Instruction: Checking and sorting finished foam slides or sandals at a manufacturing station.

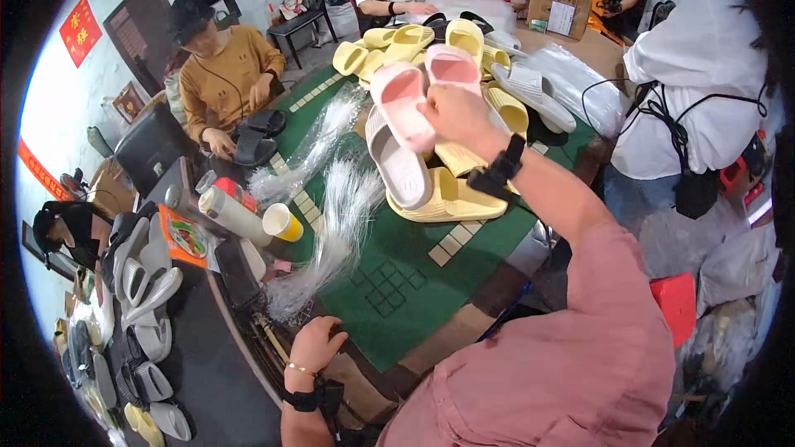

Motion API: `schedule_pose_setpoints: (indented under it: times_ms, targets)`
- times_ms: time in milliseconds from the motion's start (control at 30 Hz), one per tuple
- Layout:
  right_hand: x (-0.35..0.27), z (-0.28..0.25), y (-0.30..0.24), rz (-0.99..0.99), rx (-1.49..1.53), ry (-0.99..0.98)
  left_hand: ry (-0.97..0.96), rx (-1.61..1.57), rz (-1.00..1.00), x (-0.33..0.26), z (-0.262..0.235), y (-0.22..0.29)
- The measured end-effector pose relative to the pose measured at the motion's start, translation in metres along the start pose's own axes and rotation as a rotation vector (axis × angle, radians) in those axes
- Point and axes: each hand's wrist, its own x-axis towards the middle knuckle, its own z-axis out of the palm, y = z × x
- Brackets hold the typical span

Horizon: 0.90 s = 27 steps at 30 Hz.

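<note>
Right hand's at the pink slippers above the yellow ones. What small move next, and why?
I'd probably draw the pink slippers back toward the green tabletop: the right hand appears to grip them over the yellow slippers, while the left hand holds nothing, near the clear strips, so it seems free to help.
</note>
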Motion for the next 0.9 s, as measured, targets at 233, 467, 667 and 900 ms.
schedule_pose_setpoints:
  times_ms: [233,467,667,900]
  targets:
    - [-0.085,0.02,-0.06,-0.309,0.264,0.007,-0.031,-0.001,-0.011,-0.001,0.003,-0.001]
    - [-0.174,0.072,-0.088,-0.336,0.385,-0.668,-0.037,0.002,-0.021,0.001,0.005,-0.001]
    - [-0.21,0.096,-0.088,-0.347,0.368,-0.631,-0.046,0.009,-0.026,0.001,0.005,0.001]
    - [-0.218,0.102,-0.088,-0.371,0.356,-0.52,-0.01,0.036,-0.004,0.001,0.005,0.003]
